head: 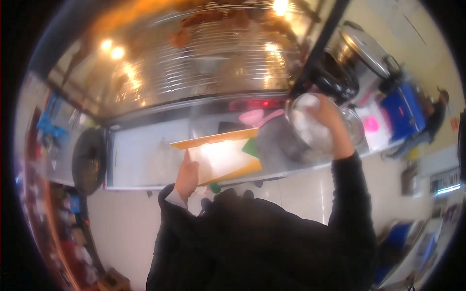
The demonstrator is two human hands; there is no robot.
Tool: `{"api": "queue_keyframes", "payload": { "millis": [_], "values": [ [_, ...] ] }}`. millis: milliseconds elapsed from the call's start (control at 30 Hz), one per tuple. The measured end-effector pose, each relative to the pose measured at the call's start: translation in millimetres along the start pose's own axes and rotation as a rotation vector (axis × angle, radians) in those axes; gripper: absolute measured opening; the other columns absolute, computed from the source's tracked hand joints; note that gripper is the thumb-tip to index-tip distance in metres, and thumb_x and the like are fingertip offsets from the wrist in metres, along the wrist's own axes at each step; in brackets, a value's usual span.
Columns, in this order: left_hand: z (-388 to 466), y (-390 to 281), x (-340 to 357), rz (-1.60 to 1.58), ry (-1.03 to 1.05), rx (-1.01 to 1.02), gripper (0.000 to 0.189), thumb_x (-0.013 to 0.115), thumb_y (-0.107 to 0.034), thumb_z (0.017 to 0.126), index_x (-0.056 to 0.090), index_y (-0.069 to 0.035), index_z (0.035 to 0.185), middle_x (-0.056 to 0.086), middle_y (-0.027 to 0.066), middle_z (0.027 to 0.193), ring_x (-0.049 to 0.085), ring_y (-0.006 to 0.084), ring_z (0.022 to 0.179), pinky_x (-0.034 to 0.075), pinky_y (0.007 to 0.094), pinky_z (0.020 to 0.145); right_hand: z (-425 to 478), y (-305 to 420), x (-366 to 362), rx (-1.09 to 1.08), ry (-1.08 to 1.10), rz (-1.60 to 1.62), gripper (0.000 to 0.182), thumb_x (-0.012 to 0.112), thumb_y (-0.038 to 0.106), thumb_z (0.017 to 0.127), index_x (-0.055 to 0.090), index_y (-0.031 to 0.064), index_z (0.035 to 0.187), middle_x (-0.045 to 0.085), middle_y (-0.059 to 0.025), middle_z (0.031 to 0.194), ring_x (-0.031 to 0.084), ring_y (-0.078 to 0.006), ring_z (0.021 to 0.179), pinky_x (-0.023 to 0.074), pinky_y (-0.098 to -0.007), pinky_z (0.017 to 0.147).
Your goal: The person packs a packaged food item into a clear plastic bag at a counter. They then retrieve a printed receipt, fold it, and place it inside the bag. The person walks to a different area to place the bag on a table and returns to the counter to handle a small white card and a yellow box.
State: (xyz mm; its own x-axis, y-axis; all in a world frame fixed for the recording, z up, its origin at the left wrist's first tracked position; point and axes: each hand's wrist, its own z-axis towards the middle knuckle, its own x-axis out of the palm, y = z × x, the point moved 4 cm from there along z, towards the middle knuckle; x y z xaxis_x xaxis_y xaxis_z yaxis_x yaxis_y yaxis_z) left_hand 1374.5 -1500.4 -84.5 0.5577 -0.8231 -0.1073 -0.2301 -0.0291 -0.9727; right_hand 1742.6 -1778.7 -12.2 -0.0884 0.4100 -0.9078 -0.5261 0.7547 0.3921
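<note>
My left hand (187, 178) grips the left end of an open paper bag or folded carton (222, 158), white inside with yellow edges and a green patch, held over the metal counter. My right hand (326, 111) reaches over a round metal bowl or pot (309, 123) at the counter's right; blur hides whether its fingers hold anything. White material shows beneath that hand. Between the two hands, near the back edge, lies a pink plastic ladle or scoop (252, 117).
Behind the counter stands a lit glass-fronted cabinet (218, 62) with wire racks. A dark round pan (88, 162) is at the left. Further right are a large lidded metal pot (366, 47), a blue box (404, 111) and another person (435, 114).
</note>
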Motion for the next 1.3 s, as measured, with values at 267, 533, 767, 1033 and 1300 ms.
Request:
{"api": "queue_keyframes", "payload": {
  "millis": [267, 533, 767, 1033, 1300],
  "values": [
    [-27, -6, 6, 0.142, -0.091, -0.019, 0.059, 0.037, -0.008, 0.085, 0.020, 0.001, 0.141, 0.050, 0.0272, 0.122, 0.047, 0.0380, 0.118, 0.034, 0.0385, 0.101, -2, 14, 4, 0.098, 0.002, -0.108, 0.068, 0.074, 0.042, 0.064, 0.058, 0.0003, 0.115, 0.063, -0.0232, 0.104, 0.062, -0.0348, 0.097, 0.0471, -0.0392, 0.086],
    [-25, 10, -28, 0.160, -0.106, -0.016, 0.058, 0.037, -0.011, 0.087, 0.020, -0.001, 0.142, 0.049, 0.0277, 0.124, 0.046, 0.0371, 0.119, 0.032, 0.0363, 0.102, -63, 145, -36, -0.368, 0.241, 0.817, 0.083, 0.071, 0.051, 0.064, 0.047, -0.0014, 0.124, 0.055, -0.0165, 0.117, 0.057, -0.0249, 0.102, 0.0459, -0.0359, 0.090],
    [-21, 10, -106, -0.048, -0.033, 0.038, 0.048, 0.036, -0.025, 0.097, 0.031, -0.001, 0.138, 0.051, 0.0239, 0.124, 0.049, 0.0319, 0.117, 0.034, 0.0349, 0.100, -137, 350, 61, -0.787, 0.177, 0.385, 0.061, 0.075, 0.022, 0.061, 0.052, 0.0049, 0.115, 0.058, -0.0174, 0.105, 0.056, -0.0347, 0.099, 0.0437, -0.0411, 0.087],
    [-33, 38, -228, -0.413, -0.041, -0.182, 0.040, 0.033, -0.028, 0.101, 0.048, 0.001, 0.124, 0.056, 0.0098, 0.118, 0.054, 0.0159, 0.103, 0.044, 0.0300, 0.089, -165, 468, 148, -0.804, 0.544, 0.385, 0.054, 0.066, 0.020, 0.078, 0.047, 0.0057, 0.126, 0.056, -0.0192, 0.118, 0.056, -0.0328, 0.105, 0.0461, -0.0393, 0.088],
    [-40, 85, -345, -0.235, -0.228, -0.035, 0.036, 0.040, -0.022, 0.096, 0.049, 0.000, 0.123, 0.058, 0.0121, 0.112, 0.057, 0.0200, 0.102, 0.045, 0.0325, 0.089, -140, 448, 180, -0.156, 0.125, 0.747, 0.018, 0.055, 0.013, 0.086, 0.067, 0.0048, 0.098, 0.067, -0.0130, 0.092, 0.064, -0.0280, 0.088, 0.0478, -0.0345, 0.082]
  ]
}}
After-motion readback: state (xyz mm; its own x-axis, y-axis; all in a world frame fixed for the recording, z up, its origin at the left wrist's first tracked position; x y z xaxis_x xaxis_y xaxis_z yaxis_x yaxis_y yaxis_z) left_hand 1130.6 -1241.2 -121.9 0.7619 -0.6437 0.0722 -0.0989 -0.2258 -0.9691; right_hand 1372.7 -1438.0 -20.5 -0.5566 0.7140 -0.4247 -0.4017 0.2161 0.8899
